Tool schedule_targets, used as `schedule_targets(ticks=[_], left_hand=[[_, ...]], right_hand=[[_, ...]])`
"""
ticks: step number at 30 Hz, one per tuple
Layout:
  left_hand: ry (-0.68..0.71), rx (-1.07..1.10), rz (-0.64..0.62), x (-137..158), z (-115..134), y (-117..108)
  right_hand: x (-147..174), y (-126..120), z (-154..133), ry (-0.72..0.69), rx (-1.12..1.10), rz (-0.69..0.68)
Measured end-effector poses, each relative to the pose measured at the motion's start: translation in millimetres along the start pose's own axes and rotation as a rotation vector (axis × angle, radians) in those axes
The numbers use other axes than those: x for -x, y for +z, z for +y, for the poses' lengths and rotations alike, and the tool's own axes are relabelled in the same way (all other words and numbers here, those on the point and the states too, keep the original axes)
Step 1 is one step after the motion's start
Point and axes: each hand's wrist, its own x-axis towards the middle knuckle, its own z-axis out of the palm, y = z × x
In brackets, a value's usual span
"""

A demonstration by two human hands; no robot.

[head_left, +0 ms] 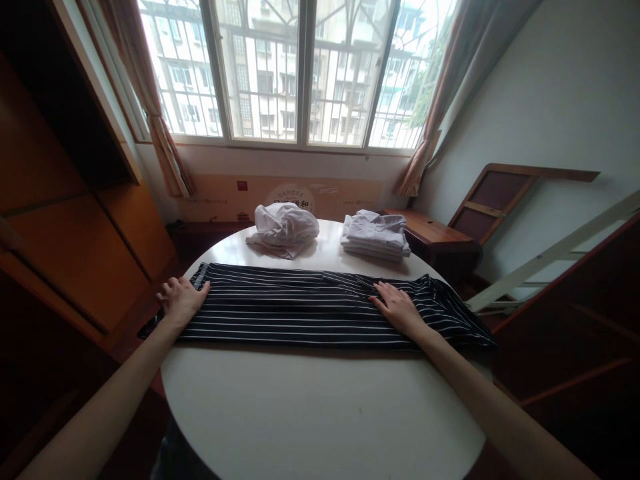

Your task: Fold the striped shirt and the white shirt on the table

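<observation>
Fabric, striped, flat beneath both hands

ahead of you: wide window with several panes, metal bars visible through the glass; beyond them, a pale apartment building and some greenery at right. a left curtain and a right curtain flank it, both gathered. below the sill you have a tan printed panel, lettering partly hidden. your left: orange-brown cabinet. your right: low wooden side table; behind it, a tilted wooden frame with dark panels beside the pale wall; nearer you, a slanting pale rail.
</observation>
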Motion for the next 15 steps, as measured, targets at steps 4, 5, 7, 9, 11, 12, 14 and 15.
schedule_targets(ticks=[4, 5, 7, 9, 11, 12, 14, 15], left_hand=[[0.006, 0.023, -0.062, 3.8, -0.9, -6.5], [0.016, 0.025, -0.085, 4.7, -2.0, -7.7], [0.071, 0.011, -0.115, 6.4, -4.5, -8.9], [0.158, -0.019, -0.124, 8.3, -6.4, -8.7], [0.235, -0.048, -0.119, 9.7, -7.5, -7.5], [0.261, -0.055, -0.118, 9.7, -7.9, -6.9], [0.283, -0.046, -0.132, 6.8, -8.9, -6.3], [0.281, -0.031, -0.154, 3.4, -9.4, -6.7]], right_hand=[[1.0, 0.0, -0.5, -0.001, 0.003, 0.012], [1.0, 0.1, -0.3, -0.004, 0.003, 0.014], [1.0, 0.4, 0.3, -0.010, 0.004, 0.017], [1.0, 0.7, 0.8, -0.010, 0.006, 0.019], [1.1, 0.7, 0.8, -0.007, 0.007, 0.020], [1.2, 0.7, 0.6, -0.006, 0.006, 0.021], [1.6, 0.4, 0.1, -0.009, 0.001, 0.023], [1.7, 0.3, -0.2, -0.010, -0.001, 0.026]])
